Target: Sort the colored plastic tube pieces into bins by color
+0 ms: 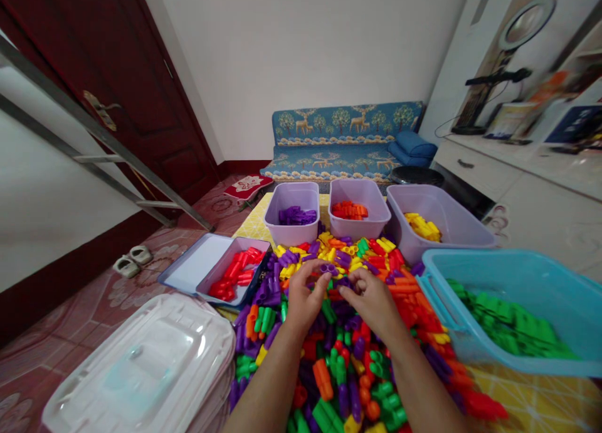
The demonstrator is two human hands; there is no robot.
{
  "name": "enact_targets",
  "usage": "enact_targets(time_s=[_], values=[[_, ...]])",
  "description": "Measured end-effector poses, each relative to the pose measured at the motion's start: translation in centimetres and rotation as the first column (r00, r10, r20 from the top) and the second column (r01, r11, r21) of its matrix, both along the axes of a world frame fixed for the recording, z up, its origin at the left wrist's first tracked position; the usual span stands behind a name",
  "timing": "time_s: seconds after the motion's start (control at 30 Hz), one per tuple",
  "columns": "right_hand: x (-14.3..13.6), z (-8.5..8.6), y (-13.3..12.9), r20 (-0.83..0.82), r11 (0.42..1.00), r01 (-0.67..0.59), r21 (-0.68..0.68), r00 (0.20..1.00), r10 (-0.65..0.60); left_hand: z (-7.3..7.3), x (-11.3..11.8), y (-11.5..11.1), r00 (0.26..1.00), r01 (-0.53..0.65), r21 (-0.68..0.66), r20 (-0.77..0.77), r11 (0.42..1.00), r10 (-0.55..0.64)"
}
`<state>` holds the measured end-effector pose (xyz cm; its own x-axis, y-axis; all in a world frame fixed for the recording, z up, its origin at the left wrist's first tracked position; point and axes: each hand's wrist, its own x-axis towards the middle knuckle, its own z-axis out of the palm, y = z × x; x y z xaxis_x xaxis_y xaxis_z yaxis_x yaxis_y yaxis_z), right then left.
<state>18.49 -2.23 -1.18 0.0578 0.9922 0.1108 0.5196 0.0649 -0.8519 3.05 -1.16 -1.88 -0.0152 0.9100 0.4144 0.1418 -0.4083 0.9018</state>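
Observation:
My left hand (305, 295) is closed, with a purple double-tube plastic block (328, 268) at its fingertips, the round openings turned up. Close by on the right, my right hand (371, 296) has its fingers curled in; dark purple shows near its fingertips, but whether it grips a piece is unclear. Under both hands lies a wide pile of mixed tube blocks in red, orange, yellow, green and purple. An orange block (323, 379) and a green block (328, 415) lie between my forearms.
Lilac bins hold purple blocks (297, 216), orange blocks (348, 210) and yellow blocks (423, 226). A blue bin (442, 295) at right holds green blocks (515, 323). Red blocks (237, 272) fill an open case at left, behind a stack of clear lids (141, 364).

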Motion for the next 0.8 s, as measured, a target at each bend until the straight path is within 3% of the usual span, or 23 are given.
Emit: enact_targets(time_s=[0.1, 0.2, 0.33, 0.43, 0.5, 0.57, 0.7, 0.8], values=[[-0.1, -0.2, 0.1, 0.053, 1.0, -0.013, -0.012, 0.999, 0.014, 1.5, -0.3, -0.3, 0.987, -0.117, 0.101, -0.098, 0.988, 0.127], [-0.2, -0.4, 0.1, 0.018, 0.999, -0.026, -0.024, 0.999, 0.026, 3.3, -0.8, 0.2, 0.98, -0.178, 0.12, -0.063, 0.977, 0.187], [-0.3, -0.8, 0.1, -0.019, 0.999, -0.031, -0.027, 0.999, 0.03, 5.9, -2.2, 3.4, 0.957, -0.289, 0.124, 0.058, 0.949, 0.283], [-0.2, -1.1, 0.1, -0.02, 0.999, -0.042, 0.009, 0.999, 0.042, 6.9, -3.3, 6.3, 0.919, -0.378, 0.156, -0.053, 0.913, 0.39], [-0.3, -1.1, 0.2, -0.027, 0.999, -0.038, 0.026, 0.999, 0.039, 6.7, -3.6, 7.1, 0.915, -0.347, 0.124, -0.174, 0.93, 0.364], [-0.3, -1.0, 0.1, -0.055, 0.999, -0.029, 0.024, 0.998, 0.03, 5.9, -3.4, 6.5, 0.918, -0.273, 0.105, -0.269, 0.956, 0.292], [-0.5, -0.6, 0.1, -0.226, 1.0, 0.0, 0.024, 0.974, 0.005, 3.7, -2.2, 2.6, 0.905, -0.04, 0.049, -0.422, 0.998, 0.057], [-0.5, -0.5, 0.2, -0.322, 0.999, -0.025, 0.04, 0.946, 0.037, 2.9, -1.7, 0.0, 0.863, 0.062, -0.046, -0.5, 0.997, -0.077]])
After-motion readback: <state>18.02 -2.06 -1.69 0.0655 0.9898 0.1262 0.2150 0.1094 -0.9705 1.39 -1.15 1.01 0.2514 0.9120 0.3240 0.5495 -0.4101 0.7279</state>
